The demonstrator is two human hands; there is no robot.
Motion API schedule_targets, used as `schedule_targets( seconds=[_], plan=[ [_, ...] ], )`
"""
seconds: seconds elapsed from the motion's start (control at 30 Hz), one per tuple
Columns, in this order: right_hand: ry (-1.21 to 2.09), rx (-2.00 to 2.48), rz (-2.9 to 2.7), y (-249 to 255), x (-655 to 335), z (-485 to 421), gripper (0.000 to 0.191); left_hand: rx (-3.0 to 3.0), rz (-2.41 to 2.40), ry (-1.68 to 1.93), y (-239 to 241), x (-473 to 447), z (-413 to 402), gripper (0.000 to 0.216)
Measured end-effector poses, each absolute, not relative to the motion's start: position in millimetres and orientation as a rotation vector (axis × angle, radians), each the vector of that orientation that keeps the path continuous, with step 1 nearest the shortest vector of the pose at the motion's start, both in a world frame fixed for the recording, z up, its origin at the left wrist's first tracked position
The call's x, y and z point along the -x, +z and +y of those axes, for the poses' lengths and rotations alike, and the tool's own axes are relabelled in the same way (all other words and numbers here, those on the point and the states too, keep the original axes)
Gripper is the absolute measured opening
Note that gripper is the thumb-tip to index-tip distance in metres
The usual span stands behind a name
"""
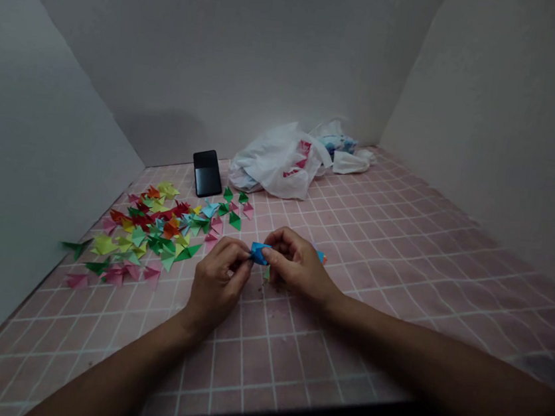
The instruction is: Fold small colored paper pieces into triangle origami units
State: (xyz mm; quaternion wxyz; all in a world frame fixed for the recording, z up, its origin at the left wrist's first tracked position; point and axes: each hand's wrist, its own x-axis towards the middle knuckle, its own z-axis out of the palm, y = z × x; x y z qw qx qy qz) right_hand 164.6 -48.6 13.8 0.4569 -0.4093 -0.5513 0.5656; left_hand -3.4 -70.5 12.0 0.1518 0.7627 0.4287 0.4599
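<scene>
Two hands [216, 282] [300, 264] pinching blue folded paper [258, 253].

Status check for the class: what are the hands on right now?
Left hand, right hand: both pinching blue folded paper. Multicoloured paper triangles lying beyond left hand.

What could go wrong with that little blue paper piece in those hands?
The blue paper piece is small and pinched between the left hand and right hand, so it might crease wrongly or tear. If dropped, it could get lost among, or scatter, the nearby colourful folded paper pieces.
</scene>
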Motion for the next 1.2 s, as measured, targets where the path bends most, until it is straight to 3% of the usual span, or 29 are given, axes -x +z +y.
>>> schedule_targets(
  seconds=[0.17, 0.43, 0.53, 0.73, 0.9, 1.2],
  plan=[
    [1.484, 1.080, -1.291, 14, -165, -46, 0.014, -2.075, 1.179, 1.350, 8, 5, -70, 0.012],
    [1.664, 1.007, -1.165, 24, -168, -49, 0.020, -1.464, 1.155, 1.432, 12, 1, -69, 0.005],
    [1.625, 0.974, -1.254, 28, -171, -50, 0.012, -1.313, 1.113, 1.379, 13, 6, -64, 0.011],
    [1.510, 0.977, -1.460, 24, -171, -46, 0.021, -1.208, 0.988, 1.232, 10, 12, -55, 0.017],
    [1.413, 1.051, -1.543, 19, -167, -51, 0.009, -1.118, 0.963, 1.171, 11, 6, -59, 0.026],
    [1.387, 1.091, -1.514, 15, -166, -52, 0.011, -1.018, 0.915, 1.068, 9, 3, -63, 0.026]
  ],
)
